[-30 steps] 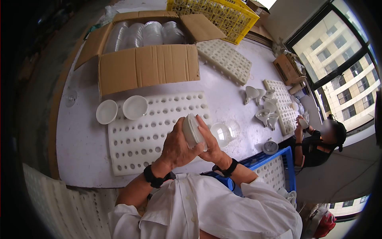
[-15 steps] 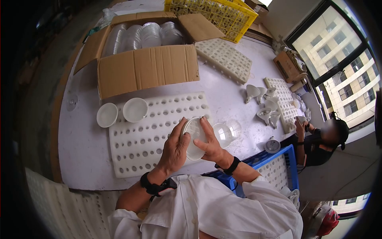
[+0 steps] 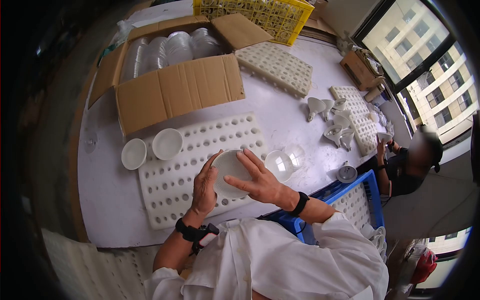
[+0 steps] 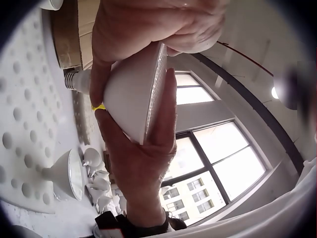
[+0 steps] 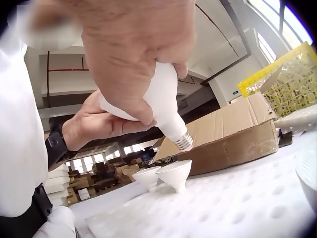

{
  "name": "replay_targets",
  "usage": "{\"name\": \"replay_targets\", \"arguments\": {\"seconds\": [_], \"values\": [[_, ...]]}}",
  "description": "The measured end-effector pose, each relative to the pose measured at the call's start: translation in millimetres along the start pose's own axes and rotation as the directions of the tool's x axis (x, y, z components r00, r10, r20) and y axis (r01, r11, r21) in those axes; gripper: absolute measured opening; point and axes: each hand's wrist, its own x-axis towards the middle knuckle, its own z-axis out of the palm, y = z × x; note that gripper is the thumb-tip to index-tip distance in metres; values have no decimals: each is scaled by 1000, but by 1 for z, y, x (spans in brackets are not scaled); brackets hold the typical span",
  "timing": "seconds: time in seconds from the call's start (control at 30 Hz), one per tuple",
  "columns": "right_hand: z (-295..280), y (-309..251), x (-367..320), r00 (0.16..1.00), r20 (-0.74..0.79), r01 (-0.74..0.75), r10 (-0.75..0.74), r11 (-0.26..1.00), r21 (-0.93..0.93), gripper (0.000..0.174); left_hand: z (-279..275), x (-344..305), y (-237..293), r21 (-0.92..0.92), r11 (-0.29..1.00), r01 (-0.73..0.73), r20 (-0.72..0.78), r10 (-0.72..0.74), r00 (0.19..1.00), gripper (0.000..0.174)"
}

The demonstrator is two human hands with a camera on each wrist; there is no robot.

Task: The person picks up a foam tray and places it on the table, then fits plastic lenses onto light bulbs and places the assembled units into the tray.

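Note:
A white cone-shaped lamp bulb (image 3: pixel 227 175) with a ribbed clear face is held between both hands just above the white foam tray (image 3: pixel 175 185) full of holes. My left hand (image 3: pixel 204 186) grips its left side. My right hand (image 3: pixel 255 181) lies over its face, fingers curled round the rim. In the left wrist view the bulb (image 4: pixel 131 99) shows edge-on, its screw base (image 4: pixel 77 80) pointing away. In the right wrist view the bulb (image 5: pixel 163 99) points its screw base (image 5: pixel 184 142) down at the tray (image 5: pixel 237 203).
Two bulbs (image 3: pixel 167 143) (image 3: pixel 134 153) stand in the tray's far left holes. Clear domes (image 3: pixel 280 165) lie right of it. Beyond are a cardboard box (image 3: pixel 170 85) of clear covers, a yellow crate (image 3: pixel 260 12), more foam trays (image 3: pixel 275 67), loose bulbs (image 3: pixel 330 125). A blue crate (image 3: pixel 367 187) and another person (image 3: pixel 410 170) are at right.
The bulb has been turned from standing on edge to face up and brought lower over the foam tray. My right hand has slid onto its face.

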Motion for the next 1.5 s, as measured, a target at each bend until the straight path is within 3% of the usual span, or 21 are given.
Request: {"name": "replay_targets", "arguments": {"seconds": [0.03, 0.13, 0.2, 0.23, 0.27, 0.3, 0.33, 0.4, 0.43, 0.5, 0.57, 0.63, 0.7, 0.83, 0.9, 0.97, 1.0, 1.07, 1.17, 1.3, 1.5], "values": [[-2, 0, 2, 1000, -5, -2, 2, 1000, 0, 77, -1, 0, -1, -102, 993, 51, 17, -50, 999, 42], [-7, -6, 7, 998, 44, 45, -44, 998, -34, 82, -6, -2, -3, -114, 989, 96, -16, -98, 995, 46], [-8, -9, 12, 993, -116, 59, -30, 965, 255, 93, -11, -1, -6, -127, 987, 104, 2, -104, 995, 48], [-5, -11, 13, 992, -124, 56, -24, 964, 260, 93, -14, -1, -7, -279, 952, 125, 37, -119, 992, 51], [-1, -15, 15, 983, -173, 25, 60, 893, 450, 100, -17, 0, -8, -422, 894, 147, 75, -128, 989, 53], [1, -18, 19, 967, -207, 11, 150, 784, 621, 107, -22, 1, -9, -411, 898, 155, 80, -133, 988, 53], [-3, -21, 21, 963, -218, 12, 158, 783, 621, 107, -26, 2, -11, -483, 857, 177, 121, -135, 983, 49], [-13, -28, 22, 971, -10, -167, 237, 716, 678, 112, -30, 3, -17, -546, 811, 211, 170, -138, 976, 45], [-15, -29, 24, 969, -18, -169, 245, 715, 678, 112, -31, 3, -21, -626, 745, 231, 154, -172, 973, 44], [-15, -30, 27, 985, -24, -148, 173, 898, 414, 111, -35, 1, -29, -693, 674, 256, 146, -216, 965, 44], [-12, -28, 27, 988, -20, -135, 155, 911, 390, 108, -40, 0, -35, -818, 477, 320, 198, -288, 937, 45], [-12, -26, 28, 991, -9, -124, 137, 922, 366, 106, -42, 0, -38, -820, 467, 331, 203, -303, 931, 46], [-12, -26, 28, 974, 132, -210, 184, 952, 221, 103, -43, -1, -39, -824, 453, 339, 206, -319, 925, 47], [-6, -23, 27, 963, 141, -252, 228, 949, 188, 101, -33, 3, -30, -754, 531, 387, 238, -328, 914, 52], [1, -19, 24, 987, 117, -128, 114, 985, 117, 90, -31, 4, -27, -723, 553, 415, 247, -355, 902, 54], [5, -17, 19, 993, 95, -79, 73, 995, 63, 83, -33, 4, -27, -523, 787, 326, 53, -352, 934, 58], [7, -16, 17, 997, 77, -29, 28, 1000, 4, 76, -33, 5, -28, -523, 787, 327, 49, -355, 934, 58], [8, -17, 14, 998, 68, -13, 13, 1000, -13, 72, -33, 6, -29, -264, 941, 212, -98, -245, 964, 58], [8, -19, 15, 1000, 24, 17, -17, 1000, -22, 67, -34, 3, -24, -149, 974, 172, -108, -189, 976, 60], [14, -21, 13, 999, -45, 22, -21, 999, 26, 67, -32, 4, -15, -136, 982, 133, -105, -148, 983, 60], [15, -24, 13, 997, -73, 32, -27, 997, 65, 65, -33, 4, -6, 109, 993, 40, -57, -34, 998, 59]]}}
